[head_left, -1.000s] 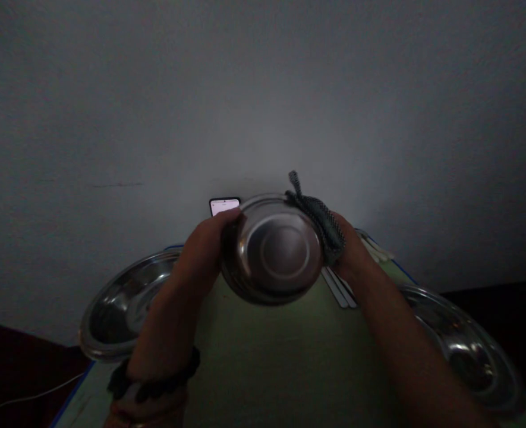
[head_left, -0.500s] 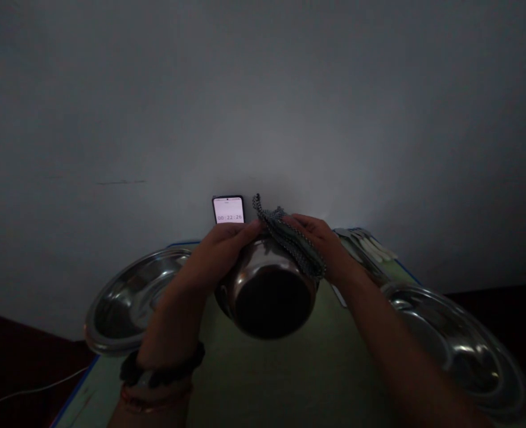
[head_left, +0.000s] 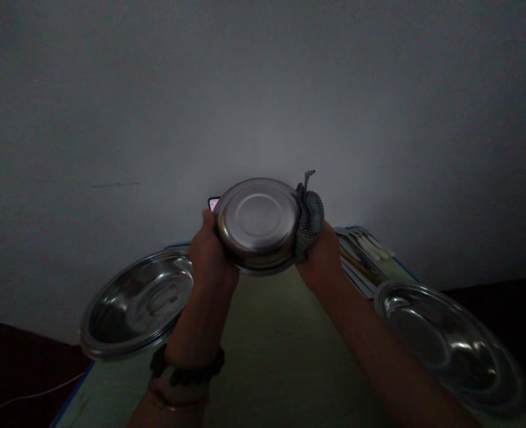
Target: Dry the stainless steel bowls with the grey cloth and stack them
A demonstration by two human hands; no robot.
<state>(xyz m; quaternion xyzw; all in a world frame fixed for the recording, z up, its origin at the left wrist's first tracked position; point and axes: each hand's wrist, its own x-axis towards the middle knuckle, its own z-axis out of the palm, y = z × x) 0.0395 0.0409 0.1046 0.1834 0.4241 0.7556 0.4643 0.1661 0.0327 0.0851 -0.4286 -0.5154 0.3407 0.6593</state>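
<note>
A round stainless steel bowl (head_left: 259, 217) is held up above the table, with a smooth face bearing a raised ring turned toward me. On its left side my left hand (head_left: 211, 252) is closed, thumb up along the edge. My right hand (head_left: 323, 255) presses a bunched dark checked cloth (head_left: 311, 217) against the bowl's right side. The right fingers are mostly hidden behind cloth and bowl. Behind the bowl, a phone (head_left: 213, 203) leans on the wall, mostly covered.
A large metal basin (head_left: 91, 333) stands on the left of the green table (head_left: 280, 356), and another basin (head_left: 459, 309) on the right. Beyond the right basin lie several utensils with pale handles (head_left: 374, 245). A grey wall (head_left: 263, 89) rises behind the table.
The bowl has been turned, so its ringed face shows instead of a dark round area. The cloth has moved from its upper edge to the right side. My hands have shifted to opposite sides.
</note>
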